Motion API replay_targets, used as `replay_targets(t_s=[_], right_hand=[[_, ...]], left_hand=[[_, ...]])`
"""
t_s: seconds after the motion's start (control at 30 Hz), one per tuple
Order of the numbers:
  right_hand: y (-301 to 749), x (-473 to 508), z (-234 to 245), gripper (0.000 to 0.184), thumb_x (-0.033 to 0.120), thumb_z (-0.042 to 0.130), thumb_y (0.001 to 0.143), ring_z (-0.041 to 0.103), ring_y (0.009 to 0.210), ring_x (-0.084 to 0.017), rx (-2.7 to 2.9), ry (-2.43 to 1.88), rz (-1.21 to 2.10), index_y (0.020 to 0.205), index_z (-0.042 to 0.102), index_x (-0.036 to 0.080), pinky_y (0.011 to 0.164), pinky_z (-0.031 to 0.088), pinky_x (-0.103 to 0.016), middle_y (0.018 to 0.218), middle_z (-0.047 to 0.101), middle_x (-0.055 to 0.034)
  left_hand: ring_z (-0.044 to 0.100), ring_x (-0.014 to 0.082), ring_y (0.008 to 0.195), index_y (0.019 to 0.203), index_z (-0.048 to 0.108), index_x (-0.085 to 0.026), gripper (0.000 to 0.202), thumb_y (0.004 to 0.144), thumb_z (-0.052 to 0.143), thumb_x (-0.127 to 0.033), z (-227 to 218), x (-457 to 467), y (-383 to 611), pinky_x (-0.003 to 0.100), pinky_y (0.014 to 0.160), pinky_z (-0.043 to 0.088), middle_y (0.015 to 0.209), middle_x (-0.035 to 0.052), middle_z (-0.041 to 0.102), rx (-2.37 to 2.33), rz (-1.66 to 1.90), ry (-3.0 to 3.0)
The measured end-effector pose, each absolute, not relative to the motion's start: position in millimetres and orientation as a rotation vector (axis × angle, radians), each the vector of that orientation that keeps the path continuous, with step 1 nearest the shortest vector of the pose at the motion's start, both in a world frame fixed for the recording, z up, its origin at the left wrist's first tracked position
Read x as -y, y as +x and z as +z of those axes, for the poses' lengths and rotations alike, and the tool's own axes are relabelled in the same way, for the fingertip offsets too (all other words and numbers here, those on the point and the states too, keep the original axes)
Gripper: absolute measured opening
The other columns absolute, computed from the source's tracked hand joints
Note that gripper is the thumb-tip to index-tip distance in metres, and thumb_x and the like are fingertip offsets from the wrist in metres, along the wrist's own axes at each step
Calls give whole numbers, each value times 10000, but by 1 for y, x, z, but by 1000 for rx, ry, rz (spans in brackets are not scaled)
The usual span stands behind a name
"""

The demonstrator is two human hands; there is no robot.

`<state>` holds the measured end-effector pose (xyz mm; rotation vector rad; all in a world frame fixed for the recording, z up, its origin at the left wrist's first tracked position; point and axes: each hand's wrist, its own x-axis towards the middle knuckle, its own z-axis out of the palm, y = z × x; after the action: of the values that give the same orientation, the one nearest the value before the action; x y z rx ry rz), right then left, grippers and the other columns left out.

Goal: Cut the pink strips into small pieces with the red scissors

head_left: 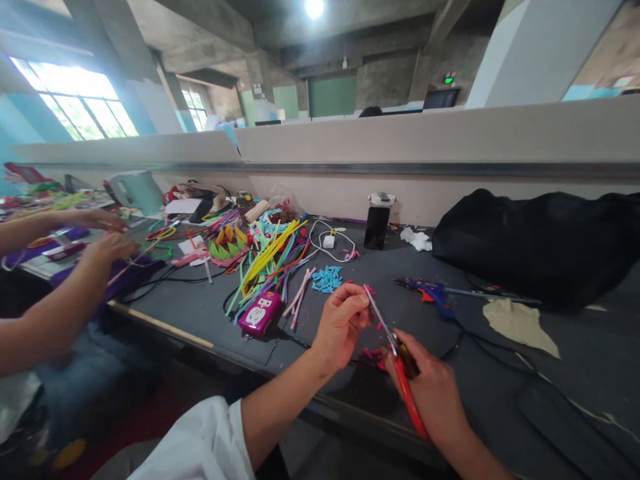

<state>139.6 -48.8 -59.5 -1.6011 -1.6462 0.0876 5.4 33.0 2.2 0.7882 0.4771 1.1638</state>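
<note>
My left hand (345, 323) is closed in a pinch above the table, with a small pinkish-red piece (369, 289) at its fingertips. My right hand (433, 387) grips scissors (410, 400) with red handles, their blades pointing up and left. The blade tips are right beside the pinched piece; whether they touch it I cannot tell. Under and between my hands lie pinkish-red scraps (373, 357), partly hidden by the fingers. A pile of short blue pieces (327, 280) lies just beyond my left hand.
A blue glue gun (433, 295), its cable and a large black bag (535, 247) are on the right. A phone (377, 227) stands at the back. Colourful pipe cleaners (270, 257) and a purple power socket (261, 312) lie left. Another person's hands (107, 240) work at far left.
</note>
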Motion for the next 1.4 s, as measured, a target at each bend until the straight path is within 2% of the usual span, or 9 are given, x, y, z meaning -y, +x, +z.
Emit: replay_targets(t_s=[0.27,0.43,0.67,0.83,0.97,1.1,1.23,1.4], right_hand=[[138,50,-59,294,371,483,901,673,584,-134,1672,-1597,94,1063,643,185,562,497,-206,750,720,-2],[142,49,-56,289,383,514,889,688,627,-136,1629,-1595,82,1058,638,183,578,505,-201,809,730,-8],[151,48,-40,334,430,548,859,698,727,-152,1462,-1541,101,1094,632,208,670,537,-223,979,721,-36],[154,50,-32,319,407,568,845,677,656,-123,1421,-1538,149,1102,623,225,653,533,-201,887,713,-7],[154,50,-37,319,369,566,843,687,734,-124,1416,-1512,170,1125,612,227,703,533,-206,985,701,-20],[154,50,-38,318,358,555,838,684,774,-134,1401,-1545,172,1126,612,236,727,529,-220,1023,692,-19],[154,50,-32,335,385,559,812,663,657,-131,1345,-1618,139,1092,637,218,653,523,-221,875,702,-7],[156,48,-33,348,400,564,796,636,580,-116,1332,-1618,254,1083,639,219,556,500,-203,798,688,6]], left_hand=[[418,46,462,747,566,-163,131,727,691,-195,1,-33,6,193,513,341,546,-64,506,-449,1153,768],[410,57,456,732,564,-164,95,723,656,-187,-1,-37,4,211,514,343,531,-61,489,-437,1099,810],[395,54,425,659,584,-141,52,621,618,-153,-4,-34,4,197,441,284,493,-48,488,-578,643,1040],[418,59,435,647,595,-142,60,588,603,-156,-4,-28,6,192,432,304,500,-39,523,-630,480,1189],[392,55,425,634,580,-146,56,596,599,-183,-8,-29,9,190,418,288,493,-40,513,-661,465,1221],[429,67,458,679,569,-151,81,631,596,-211,-12,-27,11,194,452,331,532,-39,517,-689,504,1340],[474,87,538,710,586,-158,91,707,591,-249,-14,-21,11,204,512,343,601,-20,548,-750,726,1791],[475,105,593,734,607,-168,52,718,562,-189,-18,-15,11,231,567,326,648,-5,571,-732,860,2328]])
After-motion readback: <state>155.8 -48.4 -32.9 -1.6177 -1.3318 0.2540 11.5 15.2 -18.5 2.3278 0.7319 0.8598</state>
